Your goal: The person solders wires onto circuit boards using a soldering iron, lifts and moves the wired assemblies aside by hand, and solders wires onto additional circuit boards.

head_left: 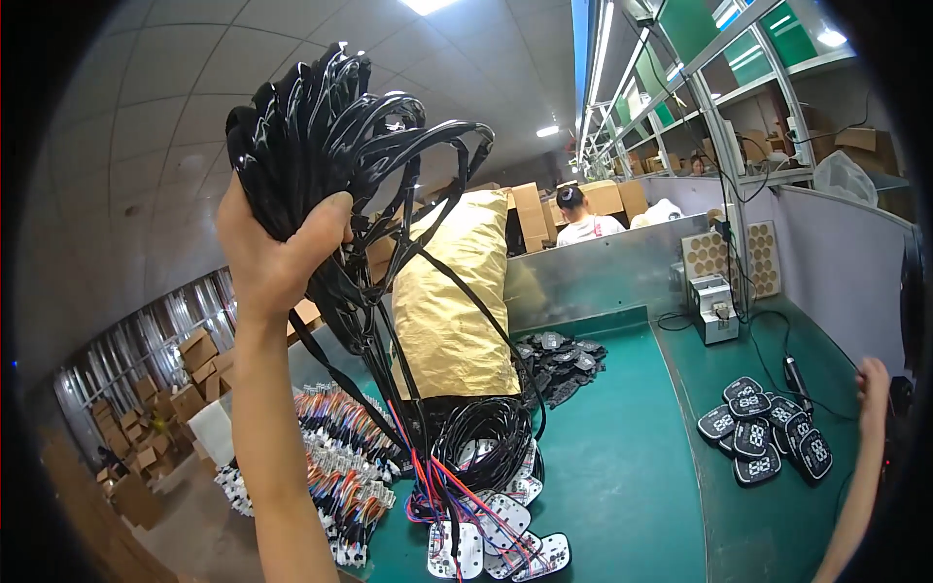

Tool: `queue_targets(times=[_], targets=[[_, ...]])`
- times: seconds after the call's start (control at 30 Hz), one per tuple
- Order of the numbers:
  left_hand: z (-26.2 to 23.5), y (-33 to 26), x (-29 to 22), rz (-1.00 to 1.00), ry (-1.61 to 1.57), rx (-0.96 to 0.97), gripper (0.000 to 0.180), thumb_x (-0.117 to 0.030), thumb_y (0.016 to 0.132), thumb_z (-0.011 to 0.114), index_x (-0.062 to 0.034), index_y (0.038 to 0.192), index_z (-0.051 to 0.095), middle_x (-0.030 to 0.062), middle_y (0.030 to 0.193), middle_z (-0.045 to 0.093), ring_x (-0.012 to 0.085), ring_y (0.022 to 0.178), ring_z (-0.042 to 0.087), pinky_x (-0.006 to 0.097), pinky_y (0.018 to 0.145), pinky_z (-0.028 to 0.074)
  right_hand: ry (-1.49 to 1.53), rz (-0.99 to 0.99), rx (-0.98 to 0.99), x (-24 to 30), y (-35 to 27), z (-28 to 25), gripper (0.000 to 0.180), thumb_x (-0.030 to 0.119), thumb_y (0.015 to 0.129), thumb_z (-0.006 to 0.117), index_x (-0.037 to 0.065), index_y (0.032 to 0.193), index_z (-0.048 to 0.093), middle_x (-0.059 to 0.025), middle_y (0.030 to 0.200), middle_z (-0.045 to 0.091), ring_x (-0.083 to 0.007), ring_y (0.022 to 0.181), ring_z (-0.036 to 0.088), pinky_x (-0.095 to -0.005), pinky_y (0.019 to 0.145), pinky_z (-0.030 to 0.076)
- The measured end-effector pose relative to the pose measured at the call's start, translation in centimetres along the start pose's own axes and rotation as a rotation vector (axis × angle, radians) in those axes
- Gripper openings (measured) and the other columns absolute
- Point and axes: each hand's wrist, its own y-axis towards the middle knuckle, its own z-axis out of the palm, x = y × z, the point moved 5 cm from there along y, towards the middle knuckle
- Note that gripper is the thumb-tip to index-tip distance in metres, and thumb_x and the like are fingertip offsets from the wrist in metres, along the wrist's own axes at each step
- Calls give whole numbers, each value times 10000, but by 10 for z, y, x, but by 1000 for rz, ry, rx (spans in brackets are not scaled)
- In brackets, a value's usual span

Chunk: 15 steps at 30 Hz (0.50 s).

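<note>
My left hand (274,248) is raised high and grips a thick bundle of black cables (326,136). The cables hang down from it in long loops to a coil (486,437) and to red and blue wires joined to white circuit boards (486,539) on the green bench (622,466). My right hand (872,381) is out at the far right edge, near a cluster of black display panels (763,432). It holds nothing that I can see, and its fingers are mostly cut off by the picture's rim.
A tall yellow sack (452,291) stands behind the cables. Wired boards with coloured leads (335,457) lie at left, dark parts (559,360) behind. A small grey machine (714,306) sits by the partition. A person (581,219) works beyond it, among cardboard boxes and shelving.
</note>
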Motion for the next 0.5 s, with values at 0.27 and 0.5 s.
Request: queue_targets(times=[0.27,0.5], targets=[[-32,-6,-45,211,42,-1,271,-94,748,568,85,950,538,113,726,574,138,525,523,237,520,428,-21,-644,943,194,-274,382,833,427,742,688,59,1391,317,-195,1407,339,-311,1307,328,-380,1050,298],[-102,-45,-33,125,194,92,282,-118,795,539,99,975,541,120,769,584,133,595,536,229,570,429,484,-189,1662,182,-439,455,661,565,902,414,11,1255,490,-59,1090,595,-146,1086,501,-312,995,325]])
